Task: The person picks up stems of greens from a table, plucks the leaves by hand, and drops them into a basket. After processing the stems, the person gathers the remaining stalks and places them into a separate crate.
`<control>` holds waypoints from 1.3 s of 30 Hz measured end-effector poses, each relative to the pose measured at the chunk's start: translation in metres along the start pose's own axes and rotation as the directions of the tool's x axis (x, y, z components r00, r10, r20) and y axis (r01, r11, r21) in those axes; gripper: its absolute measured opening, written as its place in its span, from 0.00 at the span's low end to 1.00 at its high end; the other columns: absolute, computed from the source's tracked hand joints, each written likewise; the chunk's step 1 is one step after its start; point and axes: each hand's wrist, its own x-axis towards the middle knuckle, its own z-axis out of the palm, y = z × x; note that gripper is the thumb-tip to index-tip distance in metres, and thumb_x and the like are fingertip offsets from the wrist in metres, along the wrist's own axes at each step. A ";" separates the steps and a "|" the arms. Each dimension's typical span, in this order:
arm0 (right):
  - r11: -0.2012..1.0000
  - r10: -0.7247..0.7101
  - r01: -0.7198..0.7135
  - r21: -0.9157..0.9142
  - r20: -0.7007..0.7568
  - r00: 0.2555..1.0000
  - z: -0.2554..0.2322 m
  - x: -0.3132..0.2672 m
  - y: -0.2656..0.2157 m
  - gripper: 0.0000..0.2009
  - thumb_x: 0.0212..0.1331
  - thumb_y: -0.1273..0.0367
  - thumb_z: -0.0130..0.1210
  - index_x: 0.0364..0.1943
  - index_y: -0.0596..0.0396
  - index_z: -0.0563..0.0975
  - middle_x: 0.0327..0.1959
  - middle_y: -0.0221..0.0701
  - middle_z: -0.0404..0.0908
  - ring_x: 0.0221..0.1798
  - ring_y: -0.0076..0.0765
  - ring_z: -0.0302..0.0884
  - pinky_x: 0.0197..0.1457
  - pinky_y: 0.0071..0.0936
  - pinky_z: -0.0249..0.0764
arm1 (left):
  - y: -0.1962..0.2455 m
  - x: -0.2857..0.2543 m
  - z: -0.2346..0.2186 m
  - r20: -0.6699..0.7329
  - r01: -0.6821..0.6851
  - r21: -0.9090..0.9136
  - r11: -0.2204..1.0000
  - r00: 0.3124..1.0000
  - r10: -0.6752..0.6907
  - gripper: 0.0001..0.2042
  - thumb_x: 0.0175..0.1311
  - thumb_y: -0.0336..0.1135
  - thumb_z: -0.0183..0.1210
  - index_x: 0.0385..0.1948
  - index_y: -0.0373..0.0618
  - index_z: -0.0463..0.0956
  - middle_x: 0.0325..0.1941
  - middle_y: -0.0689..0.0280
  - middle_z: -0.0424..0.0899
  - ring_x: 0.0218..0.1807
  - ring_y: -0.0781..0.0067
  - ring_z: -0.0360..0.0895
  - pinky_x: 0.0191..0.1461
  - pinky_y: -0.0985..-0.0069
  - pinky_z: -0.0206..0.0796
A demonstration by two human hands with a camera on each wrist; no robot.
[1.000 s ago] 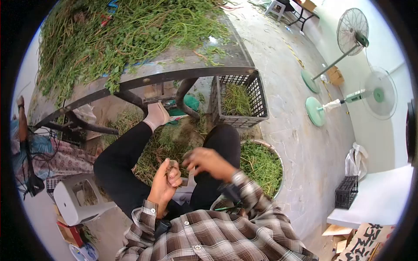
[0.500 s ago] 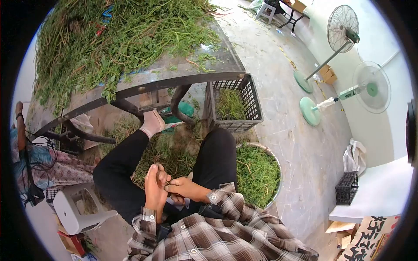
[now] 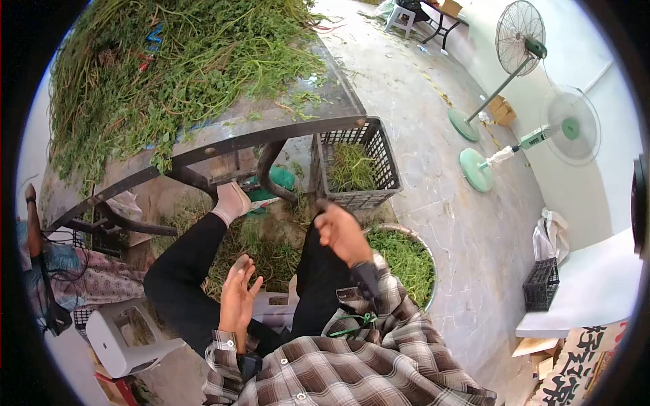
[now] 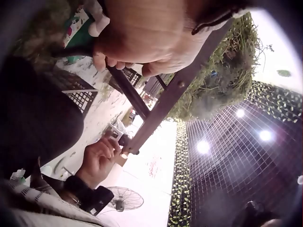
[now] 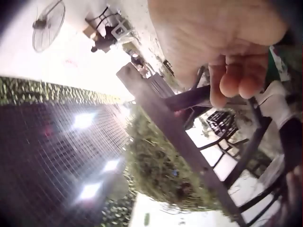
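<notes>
Left hand (image 3: 237,292) raised over lap, fingers spread, right hand (image 3: 340,232) lifted, fingers curled, contents unclear.

Premises: a produce-sorting work area, semi-open, with bare concrete floor (image 3: 433,176). A dark metal-framed table (image 3: 271,128) carries a large heap of loose green leafy stems (image 3: 169,61). More cut greens fill a black plastic lattice crate (image 3: 355,169) and a round metal basin (image 3: 406,260). Two green-based pedestal fans (image 3: 535,88) stand alongside.
</notes>
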 end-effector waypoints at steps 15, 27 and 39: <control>0.826 0.445 -0.350 -0.442 0.128 0.886 0.022 -0.040 0.111 0.09 0.63 0.66 0.44 0.33 0.58 0.71 0.23 0.27 0.73 0.21 0.19 0.67 0.24 0.18 0.67 | -0.011 -0.002 -0.016 0.026 0.103 -0.046 0.994 0.994 -0.102 0.17 0.65 0.35 0.46 0.54 0.43 0.66 0.57 0.67 0.68 0.61 0.70 0.61 0.64 0.62 0.54; 0.895 0.357 -0.325 -0.305 0.054 0.932 0.025 -0.063 0.093 0.10 0.64 0.66 0.43 0.39 0.58 0.72 0.25 0.26 0.73 0.22 0.19 0.67 0.25 0.18 0.66 | -0.003 -0.008 -0.005 0.044 0.087 -0.082 0.993 0.996 -0.084 0.15 0.66 0.33 0.46 0.52 0.39 0.67 0.51 0.65 0.72 0.52 0.71 0.70 0.56 0.69 0.64; 0.915 0.315 -0.311 -0.257 -0.027 0.949 -0.010 -0.054 0.097 0.10 0.64 0.67 0.44 0.41 0.60 0.73 0.24 0.27 0.74 0.20 0.21 0.68 0.23 0.21 0.66 | -0.007 -0.016 0.021 0.093 0.131 -0.004 0.991 0.987 -0.130 0.15 0.66 0.32 0.44 0.51 0.36 0.67 0.52 0.63 0.73 0.47 0.73 0.74 0.49 0.75 0.68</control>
